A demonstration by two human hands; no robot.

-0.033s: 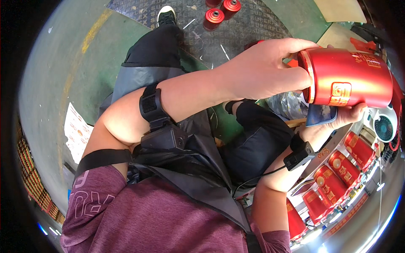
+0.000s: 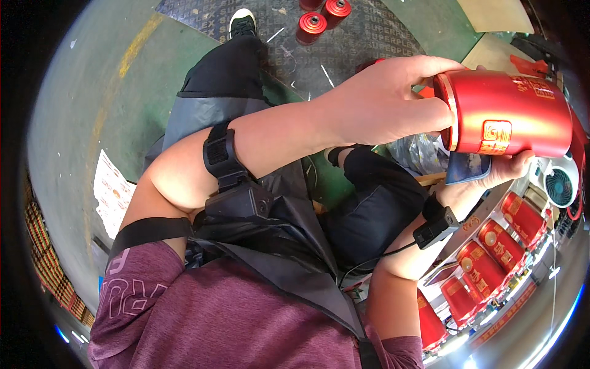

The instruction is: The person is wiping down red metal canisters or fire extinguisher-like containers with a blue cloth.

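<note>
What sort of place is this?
Likely a factory or packing workshop: several red containers line up at the right, red canisters stand on a dark mat, and a worn yellow line runs along the floor.

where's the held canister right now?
Head view, upper right: the red canister with gold emblems is between the left hand at its left end and the right hand under it, just above the white fan.
</note>
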